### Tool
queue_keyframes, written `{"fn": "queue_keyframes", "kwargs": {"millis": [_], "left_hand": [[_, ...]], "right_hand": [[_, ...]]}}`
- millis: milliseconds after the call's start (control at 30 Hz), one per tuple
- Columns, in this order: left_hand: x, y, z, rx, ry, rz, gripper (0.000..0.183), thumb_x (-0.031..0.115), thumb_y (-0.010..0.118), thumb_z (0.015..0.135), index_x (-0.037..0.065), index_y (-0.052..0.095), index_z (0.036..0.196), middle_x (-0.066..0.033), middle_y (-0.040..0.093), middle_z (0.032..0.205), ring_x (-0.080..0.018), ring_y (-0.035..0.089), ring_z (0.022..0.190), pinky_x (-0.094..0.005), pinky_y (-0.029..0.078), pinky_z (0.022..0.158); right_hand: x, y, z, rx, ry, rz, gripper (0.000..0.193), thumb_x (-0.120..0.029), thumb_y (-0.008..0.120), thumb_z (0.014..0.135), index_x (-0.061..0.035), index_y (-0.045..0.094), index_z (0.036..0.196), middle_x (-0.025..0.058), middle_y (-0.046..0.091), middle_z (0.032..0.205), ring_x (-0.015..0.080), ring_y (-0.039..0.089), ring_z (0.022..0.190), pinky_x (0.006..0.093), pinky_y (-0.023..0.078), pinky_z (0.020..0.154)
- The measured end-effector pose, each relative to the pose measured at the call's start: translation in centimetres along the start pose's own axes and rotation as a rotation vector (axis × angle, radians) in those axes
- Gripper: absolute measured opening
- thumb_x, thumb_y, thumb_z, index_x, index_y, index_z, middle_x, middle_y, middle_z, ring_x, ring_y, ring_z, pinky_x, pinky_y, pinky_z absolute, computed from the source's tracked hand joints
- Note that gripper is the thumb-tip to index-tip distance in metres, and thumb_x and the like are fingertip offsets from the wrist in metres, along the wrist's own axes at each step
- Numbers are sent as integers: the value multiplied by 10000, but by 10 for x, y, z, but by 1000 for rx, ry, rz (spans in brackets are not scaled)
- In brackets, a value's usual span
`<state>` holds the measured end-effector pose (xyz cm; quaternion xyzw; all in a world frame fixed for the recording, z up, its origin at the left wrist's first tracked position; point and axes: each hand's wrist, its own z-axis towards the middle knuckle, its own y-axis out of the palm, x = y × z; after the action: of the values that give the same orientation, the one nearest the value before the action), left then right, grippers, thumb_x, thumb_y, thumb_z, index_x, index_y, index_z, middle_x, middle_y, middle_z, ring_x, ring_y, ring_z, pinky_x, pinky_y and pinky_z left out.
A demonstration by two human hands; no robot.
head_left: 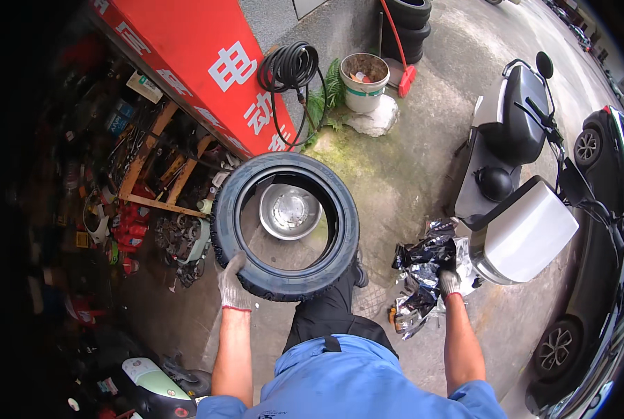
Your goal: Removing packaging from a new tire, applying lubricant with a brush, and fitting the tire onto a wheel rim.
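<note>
My left hand (232, 285), in a pale knit work glove with a red cuff, grips the near left edge of a black scooter tire (339, 183). The tire is held up in front of me, and through its opening a round metal basin (294, 202) shows on the ground. Off to my right, my gloved right hand (450, 281) is closed on a crumpled plastic wrapper (423, 269), black and shiny silver. Some of the right fingers are hidden by the wrapper's folds.
Two scooters (514, 133) (523, 234) stand at right, with a dark car (591, 258) beyond. A red sign (200, 63) bears a coiled black hose (291, 66). A white bucket (365, 87), red broom (407, 80) and stacked tires (408, 31) are at the back. Cluttered tools fill the left.
</note>
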<state>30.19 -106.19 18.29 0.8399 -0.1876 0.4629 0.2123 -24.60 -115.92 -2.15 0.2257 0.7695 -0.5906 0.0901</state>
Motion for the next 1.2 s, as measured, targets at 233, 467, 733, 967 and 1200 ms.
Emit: {"fn": "queue_keyframes", "kwargs": {"millis": [233, 467, 733, 967, 1200], "left_hand": [[-50, 155, 84, -51, -238, -51, 442, 124, 648, 885, -69, 585, 1278, -153, 638, 1245, -280, 631, 1100, -384, 476, 1012], [-63, 307, 124, -6, -290, 46, 397, 127, 654, 883, -41, 622, 1241, -131, 652, 1223, -255, 612, 1133, -366, 445, 1038], [-58, 429, 146, 46, -266, -21, 345, 33, 716, 800, -24, 666, 1136, -127, 679, 1106, -262, 668, 967, -372, 538, 898], [-52, 514, 146, 144, -210, -1, 280, 72, 735, 785, -96, 715, 1008, -149, 699, 1071, -260, 676, 942, -371, 539, 897], [-49, 560, 189, 200, -93, -85, 833, -79, 715, 712, 97, 378, 1453, -107, 611, 1240, -249, 629, 1068, -376, 519, 935]], "right_hand": [[48, -14, 158, 376, -250, 37, 480, -112, 511, 929, -7, 485, 1397, 238, 605, 1267, 333, 607, 1142, 360, 424, 1027], [19, -107, 255, -71, 170, -41, 419, -185, 533, 938, -29, 500, 1325, 219, 602, 1276, 368, 593, 1156, 424, 476, 953], [-54, -161, 407, -108, 196, 25, 427, -149, 533, 950, -45, 475, 1360, 204, 621, 1253, 320, 616, 1119, 385, 478, 937], [-197, -220, 572, 77, -74, 388, 513, -169, 551, 931, -39, 439, 1414, 217, 588, 1310, 335, 577, 1202, 393, 451, 992], [-341, -207, 758, -10, -280, 664, 450, -75, 543, 878, 0, 539, 1322, 137, 651, 1180, 238, 618, 1027, 341, 482, 907]]}}
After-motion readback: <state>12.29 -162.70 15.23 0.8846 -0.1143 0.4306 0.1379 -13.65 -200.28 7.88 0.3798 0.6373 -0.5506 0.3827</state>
